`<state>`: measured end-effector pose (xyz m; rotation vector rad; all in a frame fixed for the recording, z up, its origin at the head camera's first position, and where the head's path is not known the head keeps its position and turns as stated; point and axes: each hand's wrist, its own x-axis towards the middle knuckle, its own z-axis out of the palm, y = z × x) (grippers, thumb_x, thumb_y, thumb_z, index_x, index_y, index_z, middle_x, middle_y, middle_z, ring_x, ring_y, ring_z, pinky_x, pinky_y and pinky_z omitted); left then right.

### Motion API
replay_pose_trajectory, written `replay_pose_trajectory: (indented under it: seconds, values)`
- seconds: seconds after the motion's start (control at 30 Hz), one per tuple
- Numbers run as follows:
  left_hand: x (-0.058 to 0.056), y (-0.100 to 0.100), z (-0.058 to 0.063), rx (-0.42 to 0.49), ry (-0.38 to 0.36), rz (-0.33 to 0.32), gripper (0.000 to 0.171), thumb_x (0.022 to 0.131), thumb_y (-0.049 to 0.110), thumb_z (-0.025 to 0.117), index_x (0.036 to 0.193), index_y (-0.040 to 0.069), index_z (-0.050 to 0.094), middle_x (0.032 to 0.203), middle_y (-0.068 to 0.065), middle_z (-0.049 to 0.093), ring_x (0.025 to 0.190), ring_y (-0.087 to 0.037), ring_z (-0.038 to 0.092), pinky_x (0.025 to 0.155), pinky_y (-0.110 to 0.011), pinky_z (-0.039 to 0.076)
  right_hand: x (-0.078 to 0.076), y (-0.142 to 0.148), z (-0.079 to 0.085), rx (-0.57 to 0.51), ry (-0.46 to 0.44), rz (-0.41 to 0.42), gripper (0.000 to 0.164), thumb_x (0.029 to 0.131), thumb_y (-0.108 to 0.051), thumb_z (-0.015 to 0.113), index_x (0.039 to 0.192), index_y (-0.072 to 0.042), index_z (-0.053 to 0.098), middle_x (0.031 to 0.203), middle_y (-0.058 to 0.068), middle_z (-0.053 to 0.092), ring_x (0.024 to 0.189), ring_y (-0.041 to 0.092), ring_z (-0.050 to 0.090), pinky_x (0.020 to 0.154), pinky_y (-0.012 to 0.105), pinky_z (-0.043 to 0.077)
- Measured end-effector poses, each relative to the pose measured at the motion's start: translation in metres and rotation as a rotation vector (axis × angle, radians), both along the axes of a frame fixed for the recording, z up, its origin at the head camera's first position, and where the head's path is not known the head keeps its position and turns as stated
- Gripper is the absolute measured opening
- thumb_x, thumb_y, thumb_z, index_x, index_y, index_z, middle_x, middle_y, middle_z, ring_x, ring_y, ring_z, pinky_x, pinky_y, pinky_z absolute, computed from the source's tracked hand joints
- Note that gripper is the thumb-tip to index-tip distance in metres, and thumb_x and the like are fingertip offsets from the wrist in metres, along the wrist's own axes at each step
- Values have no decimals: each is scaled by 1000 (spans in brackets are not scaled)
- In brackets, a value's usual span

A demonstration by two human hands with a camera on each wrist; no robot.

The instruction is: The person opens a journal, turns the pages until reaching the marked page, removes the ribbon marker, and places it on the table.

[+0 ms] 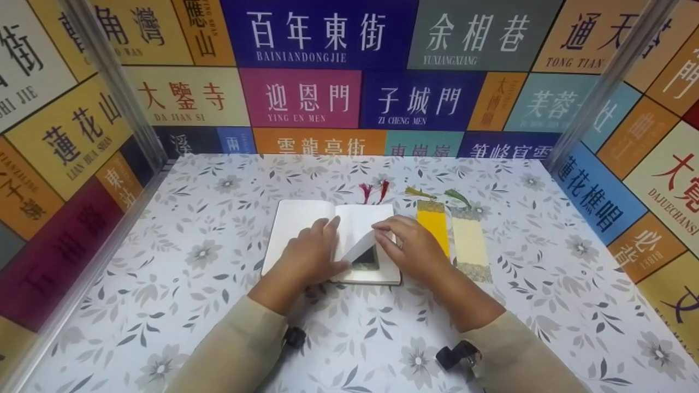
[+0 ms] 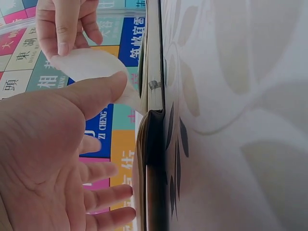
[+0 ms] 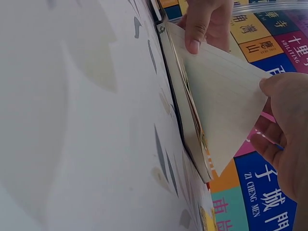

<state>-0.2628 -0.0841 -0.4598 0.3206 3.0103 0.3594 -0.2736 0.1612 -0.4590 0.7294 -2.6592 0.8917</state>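
Note:
An open notebook (image 1: 295,218) with blank pages lies on the table. My left hand (image 1: 310,252) rests on it near the gutter, fingers extended and thumb by the lifted page's lower part. Between thumb and fingers, my right hand (image 1: 412,244) pinches the edge of a page (image 3: 228,91), which curls up toward the left. Beneath that page shows a dark strip (image 1: 365,260) with a patterned end, partly hidden by the page. Two red tassels (image 1: 365,193) stick out past the notebook's top edge.
Right of the notebook lie a yellow bookmark (image 1: 431,221) with a mustard tassel and a cream bookmark (image 1: 469,240) with a green tassel. The table (image 1: 202,254) has a floral cover. Panels with street names (image 1: 319,33) wall it at the back and sides.

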Motion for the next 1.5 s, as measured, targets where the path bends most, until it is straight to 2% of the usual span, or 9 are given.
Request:
replay_pose_trajectory:
  seconds: [0.2, 0.4, 0.53, 0.7, 0.8, 0.97, 1.1, 1.3, 1.5]
  values:
    - [1, 0, 1, 35, 47, 5, 113, 89, 53, 83, 174, 21, 15, 177, -14, 27, 150, -43, 48, 117, -61, 51, -1, 1, -1, -4, -11, -10, 32, 106, -36, 67, 136, -26, 73, 134, -5, 73, 135, 21, 66, 119, 44, 53]
    - [0, 0, 2, 16, 121, 10, 120, 86, 51, 87, 174, 22, 11, 180, -13, 18, 162, -40, 32, 123, -61, 45, -3, 2, -2, -16, -13, -14, 33, 105, -31, 70, 137, -25, 72, 138, -4, 70, 138, 22, 64, 122, 46, 50]
    - [-2, 0, 2, 12, 118, 43, 124, 85, 50, 88, 174, 25, 6, 183, -11, 8, 166, -40, 22, 127, -63, 38, -5, 3, -4, -22, -11, -13, 34, 104, -28, 71, 137, -21, 72, 141, -1, 69, 141, 25, 61, 125, 48, 47]
    - [-3, -1, 2, 28, 119, 39, 125, 84, 44, 90, 174, 30, 5, 184, -10, -2, 168, -42, 10, 129, -67, 31, -6, 3, -4, -7, -28, -19, 33, 104, -29, 70, 136, -20, 72, 140, 1, 69, 140, 26, 62, 124, 48, 47]
    - [-2, -1, 4, 12, 119, 23, 119, 85, 39, 89, 174, 34, 10, 184, -9, -3, 169, -42, 7, 129, -66, 30, -6, 3, -5, 6, -27, -17, 33, 104, -28, 70, 135, -19, 73, 139, 2, 69, 139, 27, 62, 124, 48, 48]
    - [-1, -1, 5, -19, 113, -14, 89, 91, 31, 83, 166, 44, 37, 184, -6, 1, 169, -42, 4, 130, -66, 29, -7, 2, -5, 30, -53, -15, 33, 104, -28, 70, 135, -17, 73, 140, 4, 69, 138, 29, 63, 121, 50, 50]
    - [-1, -1, 6, -5, 99, -35, 71, 93, 26, 80, 156, 46, 53, 184, -3, 3, 170, -41, 2, 131, -67, 26, -7, 2, -6, 52, -85, -11, 34, 104, -28, 71, 136, -17, 73, 140, 4, 68, 137, 29, 62, 121, 51, 50]
    - [-1, -3, 4, -14, 85, -71, 60, 95, 24, 76, 150, 44, 61, 183, -3, 9, 170, -40, 4, 132, -68, 22, -8, 1, -6, 73, -120, -10, 32, 104, -27, 70, 134, -18, 74, 141, 4, 68, 139, 29, 61, 123, 51, 48]
    - [-3, -3, 2, -34, 59, -42, 57, 96, 26, 68, 151, 41, 61, 182, -4, 15, 170, -38, 7, 133, -67, 20, -8, 1, -6, 85, -133, -3, 32, 104, -27, 69, 134, -18, 74, 143, 4, 67, 140, 30, 60, 123, 51, 47]
